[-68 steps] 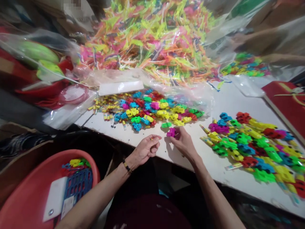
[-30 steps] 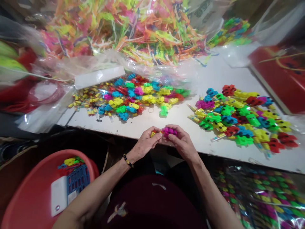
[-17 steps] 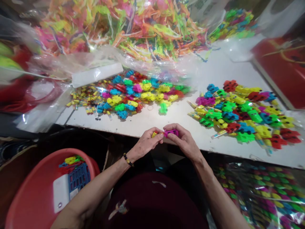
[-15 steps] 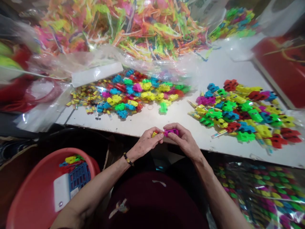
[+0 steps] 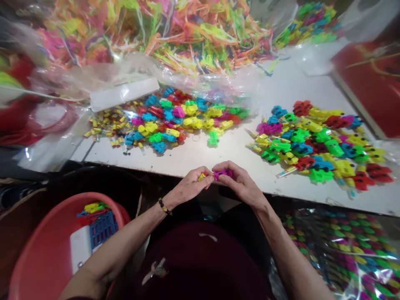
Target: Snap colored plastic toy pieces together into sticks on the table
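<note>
Red basin: one, lower left; one white case and one blue grid held inside.
Small yellow-capped pieces: one scatter, left of centre; too many to be counted; loose.
Centre heap: one, toy vehicles in mixed colours, too overlapped to be counted; judged as left to be handled.
Left hand: one, centre; closed narrowly on a yellow piece; whether others are held cannot be told.
Green toy: one, near the heap's lower edge.
Magenta toy: one, centre, in hand; joining to the yellow piece cannot be confirmed.
Right hand: one, centre; magenta toy pinched between thumb and fingers.
Right heap: one, right of frame; wheels and some tubes seen; exact count prevented by overlap; judged further along.
Red box: one, upper right.
</note>
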Action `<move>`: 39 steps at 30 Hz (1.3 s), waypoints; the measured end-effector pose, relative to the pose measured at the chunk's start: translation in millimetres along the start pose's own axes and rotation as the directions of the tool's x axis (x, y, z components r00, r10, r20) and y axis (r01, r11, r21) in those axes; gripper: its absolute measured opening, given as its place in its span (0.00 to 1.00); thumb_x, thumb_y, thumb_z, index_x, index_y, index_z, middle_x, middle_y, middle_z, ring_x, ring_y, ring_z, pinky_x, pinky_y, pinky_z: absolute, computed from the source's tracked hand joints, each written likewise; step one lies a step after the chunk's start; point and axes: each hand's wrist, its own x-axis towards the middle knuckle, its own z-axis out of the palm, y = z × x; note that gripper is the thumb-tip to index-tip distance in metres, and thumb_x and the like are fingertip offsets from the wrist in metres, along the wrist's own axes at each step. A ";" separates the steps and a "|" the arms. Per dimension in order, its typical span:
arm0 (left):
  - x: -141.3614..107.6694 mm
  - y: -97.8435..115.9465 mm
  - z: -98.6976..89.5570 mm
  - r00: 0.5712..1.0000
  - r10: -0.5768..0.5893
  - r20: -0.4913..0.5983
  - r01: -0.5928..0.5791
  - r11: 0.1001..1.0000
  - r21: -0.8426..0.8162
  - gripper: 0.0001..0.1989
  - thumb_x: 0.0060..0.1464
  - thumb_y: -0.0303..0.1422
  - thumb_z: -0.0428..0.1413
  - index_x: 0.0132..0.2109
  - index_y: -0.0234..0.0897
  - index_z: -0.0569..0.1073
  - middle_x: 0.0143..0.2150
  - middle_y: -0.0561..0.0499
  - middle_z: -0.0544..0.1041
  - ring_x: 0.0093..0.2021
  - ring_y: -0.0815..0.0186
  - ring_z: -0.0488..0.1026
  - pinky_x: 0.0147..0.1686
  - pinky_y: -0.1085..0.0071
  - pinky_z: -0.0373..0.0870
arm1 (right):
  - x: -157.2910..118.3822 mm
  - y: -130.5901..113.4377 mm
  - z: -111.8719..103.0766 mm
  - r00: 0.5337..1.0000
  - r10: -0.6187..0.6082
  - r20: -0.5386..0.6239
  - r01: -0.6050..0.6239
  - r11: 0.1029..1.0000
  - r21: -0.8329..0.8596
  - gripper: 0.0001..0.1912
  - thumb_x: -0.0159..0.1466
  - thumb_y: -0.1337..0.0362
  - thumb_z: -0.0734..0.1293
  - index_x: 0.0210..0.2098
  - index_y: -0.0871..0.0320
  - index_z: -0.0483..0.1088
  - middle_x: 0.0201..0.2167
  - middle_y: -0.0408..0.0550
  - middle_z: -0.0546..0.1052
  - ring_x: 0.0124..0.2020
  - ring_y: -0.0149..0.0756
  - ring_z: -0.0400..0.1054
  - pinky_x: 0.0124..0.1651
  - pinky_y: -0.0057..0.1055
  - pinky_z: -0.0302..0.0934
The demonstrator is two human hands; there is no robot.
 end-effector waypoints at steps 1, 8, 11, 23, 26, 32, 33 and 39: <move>-0.3 -0.6 0.7 1.000 -0.013 0.013 0.014 0.999 -0.044 0.13 0.64 0.43 0.55 0.42 0.37 0.69 0.28 0.58 0.67 0.22 0.76 0.56 0.22 0.76 0.50 | -0.3 0.0 -0.3 1.000 -0.005 -0.002 0.005 1.000 -0.027 0.15 0.66 0.53 0.71 0.47 0.55 0.72 0.41 0.45 0.76 0.41 0.35 0.71 0.48 0.35 0.69; -0.7 0.4 5.7 0.985 -0.169 0.023 0.170 0.976 -0.132 0.16 0.59 0.46 0.58 0.38 0.39 0.65 0.24 0.62 0.61 0.20 0.77 0.49 0.20 0.76 0.43 | -5.0 -9.0 2.4 0.999 -0.029 0.019 0.032 0.987 -0.160 0.12 0.66 0.55 0.69 0.43 0.57 0.72 0.34 0.42 0.72 0.35 0.31 0.62 0.38 0.31 0.57; 1.2 2.1 5.7 0.989 -0.142 -0.037 0.143 0.990 0.017 0.15 0.57 0.45 0.57 0.36 0.37 0.67 0.23 0.62 0.58 0.21 0.76 0.49 0.21 0.75 0.45 | -6.4 -10.9 6.5 0.999 -0.048 -0.010 0.044 0.973 -0.227 0.08 0.65 0.59 0.67 0.41 0.56 0.70 0.30 0.39 0.67 0.32 0.30 0.57 0.35 0.30 0.53; 3.4 1.0 4.0 0.991 0.037 -0.129 -0.012 0.981 0.195 0.16 0.53 0.45 0.57 0.31 0.38 0.64 0.24 0.60 0.57 0.26 0.72 0.52 0.26 0.74 0.51 | -16.7 -9.6 35.4 0.951 -0.272 -0.145 0.177 0.868 -0.464 0.04 0.66 0.69 0.61 0.39 0.54 0.61 0.37 0.43 0.66 0.38 0.35 0.62 0.43 0.34 0.58; 9.5 0.3 9.0 0.991 0.034 -0.128 -0.012 0.986 0.167 0.18 0.54 0.48 0.58 0.31 0.37 0.65 0.23 0.59 0.60 0.25 0.73 0.53 0.25 0.75 0.51 | -8.0 -10.2 28.1 0.955 -0.265 -0.135 0.166 0.850 -0.500 0.04 0.65 0.69 0.62 0.39 0.54 0.63 0.35 0.43 0.68 0.36 0.34 0.62 0.40 0.32 0.59; 17.6 6.1 13.2 0.986 -0.069 -0.152 0.046 0.987 -0.153 0.32 0.52 0.61 0.57 0.45 0.35 0.72 0.38 0.46 0.76 0.31 0.68 0.70 0.21 0.77 0.56 | -10.7 -25.8 -61.7 0.869 -0.462 -0.177 0.229 0.693 -0.684 0.07 0.66 0.59 0.66 0.38 0.55 0.71 0.37 0.49 0.75 0.37 0.39 0.69 0.41 0.37 0.66; 17.5 7.2 10.8 0.979 -0.086 -0.186 0.041 0.971 -0.234 0.34 0.50 0.61 0.59 0.47 0.34 0.72 0.39 0.46 0.76 0.31 0.69 0.70 0.20 0.77 0.56 | -10.9 -30.6 -80.3 0.788 -0.547 -0.281 0.176 0.638 -0.749 0.10 0.67 0.56 0.66 0.41 0.56 0.72 0.41 0.52 0.76 0.40 0.42 0.70 0.43 0.40 0.67; 17.8 15.2 8.0 0.978 -0.166 -0.125 0.075 0.842 -0.534 0.27 0.45 0.48 0.68 0.42 0.35 0.68 0.21 0.64 0.58 0.19 0.79 0.48 0.18 0.81 0.40 | 38.2 -35.1 -71.3 0.656 -0.701 -0.280 0.007 0.377 -0.926 0.21 0.67 0.57 0.64 0.56 0.59 0.68 0.54 0.63 0.73 0.57 0.55 0.66 0.60 0.53 0.61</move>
